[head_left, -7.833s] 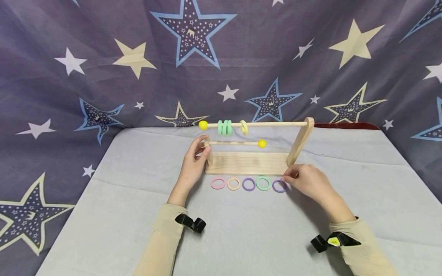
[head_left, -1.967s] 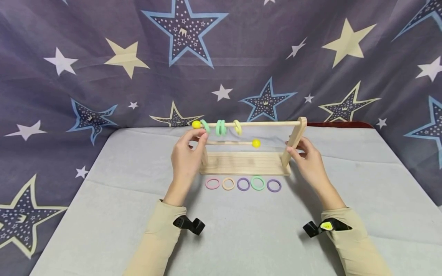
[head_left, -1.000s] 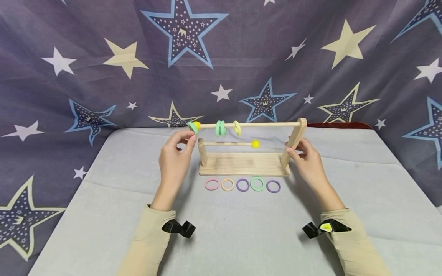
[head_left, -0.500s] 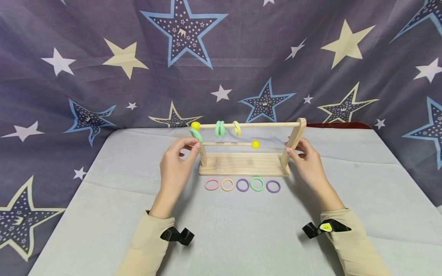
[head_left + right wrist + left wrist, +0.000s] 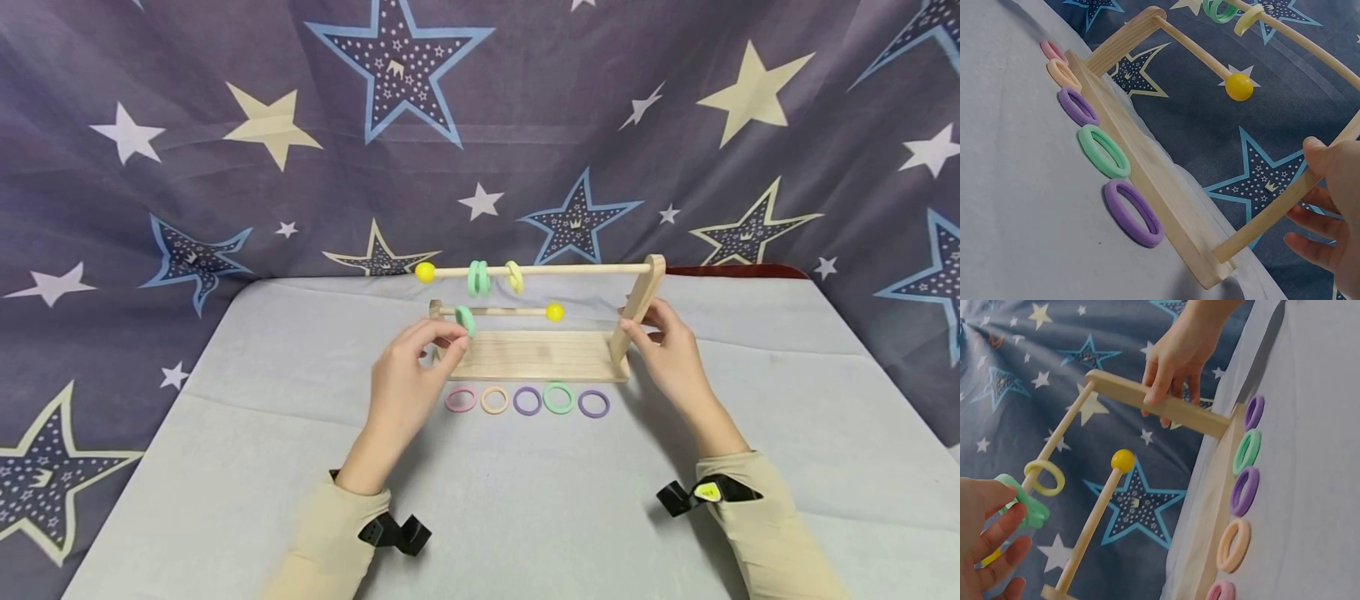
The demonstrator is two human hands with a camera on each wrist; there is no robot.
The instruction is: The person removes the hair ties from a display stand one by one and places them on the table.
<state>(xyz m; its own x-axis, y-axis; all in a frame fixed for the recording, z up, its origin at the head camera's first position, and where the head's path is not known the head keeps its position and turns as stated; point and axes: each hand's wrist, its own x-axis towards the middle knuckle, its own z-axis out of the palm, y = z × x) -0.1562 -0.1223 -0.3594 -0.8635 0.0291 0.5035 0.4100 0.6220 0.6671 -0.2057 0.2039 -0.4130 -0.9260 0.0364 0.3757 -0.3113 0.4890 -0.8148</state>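
Note:
My left hand (image 5: 408,371) pinches a green hair tie (image 5: 466,320) between thumb and fingertips. In the head view that hair tie overlaps the left part of the lower rod (image 5: 517,312) of a wooden stand (image 5: 540,358). My right hand (image 5: 667,346) grips the stand's right upright (image 5: 639,307), thumb in front and fingers behind, as the right wrist view also shows. On the upper rod (image 5: 585,269) hang two green hair ties (image 5: 474,279) and a yellow hair tie (image 5: 517,280). A yellow ball (image 5: 425,272) caps the upper rod's left end; another yellow ball (image 5: 555,312) caps the lower rod's right end.
Along the stand's front edge several hair ties lie flat in a row: pink (image 5: 1054,50), orange, purple, green and purple (image 5: 1117,215). A grey cloth (image 5: 510,500) covers the table, and a star-patterned curtain (image 5: 570,108) hangs behind.
My left hand drew one green hair tie leftward off the upper rod past its ball, then lowered it and moved right to the lower rod. Earlier, my right hand went from the purple hair tie to the upright.

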